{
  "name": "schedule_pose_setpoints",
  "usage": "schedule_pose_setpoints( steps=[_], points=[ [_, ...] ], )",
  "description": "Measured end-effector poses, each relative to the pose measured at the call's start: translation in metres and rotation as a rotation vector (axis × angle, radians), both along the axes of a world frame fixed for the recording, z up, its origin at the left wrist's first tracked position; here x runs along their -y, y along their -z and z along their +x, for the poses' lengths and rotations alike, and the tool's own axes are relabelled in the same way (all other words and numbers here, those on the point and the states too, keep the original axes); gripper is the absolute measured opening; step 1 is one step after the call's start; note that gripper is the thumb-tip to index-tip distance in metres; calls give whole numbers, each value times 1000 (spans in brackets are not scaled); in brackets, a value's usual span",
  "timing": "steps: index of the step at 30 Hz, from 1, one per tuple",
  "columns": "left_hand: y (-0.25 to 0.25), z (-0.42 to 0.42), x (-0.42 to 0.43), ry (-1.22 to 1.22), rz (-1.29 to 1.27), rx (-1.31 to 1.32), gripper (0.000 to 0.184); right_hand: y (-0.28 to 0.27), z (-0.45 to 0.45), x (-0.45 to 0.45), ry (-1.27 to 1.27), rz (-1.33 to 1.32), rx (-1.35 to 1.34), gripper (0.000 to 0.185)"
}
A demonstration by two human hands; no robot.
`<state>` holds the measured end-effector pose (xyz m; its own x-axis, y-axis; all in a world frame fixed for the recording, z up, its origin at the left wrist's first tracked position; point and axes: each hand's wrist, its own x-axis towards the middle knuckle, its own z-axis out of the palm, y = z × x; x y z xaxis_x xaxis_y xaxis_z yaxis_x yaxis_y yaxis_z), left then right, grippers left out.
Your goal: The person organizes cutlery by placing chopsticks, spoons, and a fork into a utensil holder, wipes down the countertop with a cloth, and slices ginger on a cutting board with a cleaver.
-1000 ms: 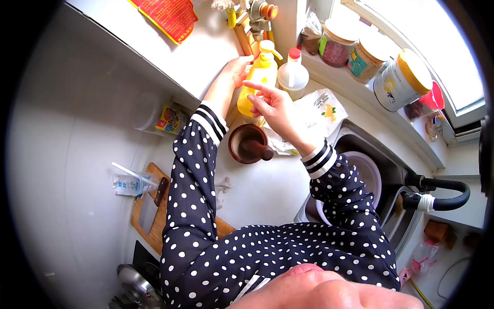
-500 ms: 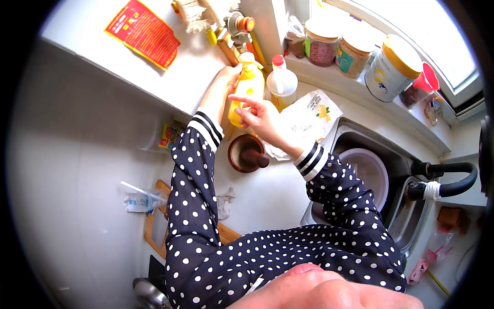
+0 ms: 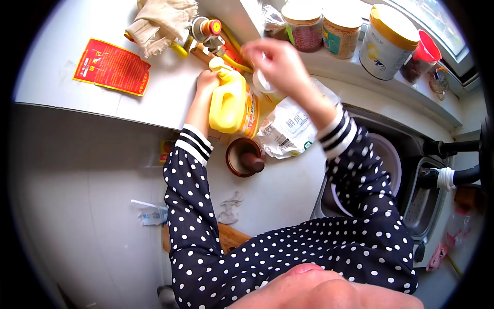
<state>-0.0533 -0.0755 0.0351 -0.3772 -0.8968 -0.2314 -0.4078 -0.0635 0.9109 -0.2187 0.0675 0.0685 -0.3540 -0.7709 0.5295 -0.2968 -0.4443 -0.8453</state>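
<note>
My left hand (image 3: pixel 208 82) is at the upper part of a yellow pump bottle (image 3: pixel 229 105), its fingers mostly hidden behind the bottle. The bottle is turned so that its handle side shows. Raised above a white bottle (image 3: pixel 265 85), my right hand (image 3: pixel 275 59) is blurred and partly covers that bottle; what its fingers hold, if anything, is unclear. A brown mortar (image 3: pixel 234 157) with a pestle (image 3: pixel 253 162) in it stands just below the yellow bottle. Right of the mortar lies a white printed packet (image 3: pixel 290 126).
Jars (image 3: pixel 342 36) and a large tin (image 3: pixel 386 49) line the windowsill. A sink (image 3: pixel 422 206) with a basin (image 3: pixel 388 154) and black faucet (image 3: pixel 458 177) is at right. A red sheet (image 3: pixel 113 67), a valve (image 3: pixel 206 28) and cloth (image 3: pixel 159 23) are upper left.
The yellow bottle has turned, showing its handle side. My right hand has risen from beside it toward the white bottle's top. The view has shifted, showing more of the cloth and red sheet.
</note>
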Motion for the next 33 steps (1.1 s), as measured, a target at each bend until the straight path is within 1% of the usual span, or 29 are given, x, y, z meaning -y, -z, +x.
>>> schedule_pose_setpoints(
  steps=[1,2,3,4,5,8,11,14,17,20,25,28,29,30,32,33],
  points=[
    [0,1,2,-7,-14,10,32,-6,-15,22,59,61,-69,21],
    [-1,2,3,-11,-29,19,32,-18,-25,37,66,140,-112,24],
    [-1,2,4,-16,-41,26,33,-12,-33,64,71,163,-176,25],
    [0,3,3,-22,-56,38,33,-9,-35,84,36,240,-159,27],
    [1,3,4,-27,-68,45,33,-3,-38,107,26,345,-363,33],
    [4,2,7,-36,-100,67,33,-3,-35,142,-105,745,-550,40],
    [6,0,11,-38,-133,85,34,-20,-34,153,-226,1087,-494,46],
    [9,3,7,-42,-156,106,34,20,-34,177,-339,756,-121,50],
    [12,3,6,-49,-169,108,35,35,-36,186,-376,695,4,52],
    [15,3,8,-46,-178,118,35,28,-35,173,-387,699,22,53],
    [15,6,6,-56,-193,141,36,36,-29,182,-312,675,22,50],
    [20,3,11,-60,-188,135,30,39,-32,188,-305,650,9,48],
    [21,3,16,-81,-224,227,26,41,-34,188,-307,645,1,47],
    [18,3,13,-60,-246,235,25,40,-35,184,-285,636,-31,47],
    [-1,0,1,-19,-292,249,23,25,-36,161,-242,617,-96,46],
    [-12,-6,-10,-17,-186,253,22,4,-36,136,-219,667,-189,41]
  ],
)
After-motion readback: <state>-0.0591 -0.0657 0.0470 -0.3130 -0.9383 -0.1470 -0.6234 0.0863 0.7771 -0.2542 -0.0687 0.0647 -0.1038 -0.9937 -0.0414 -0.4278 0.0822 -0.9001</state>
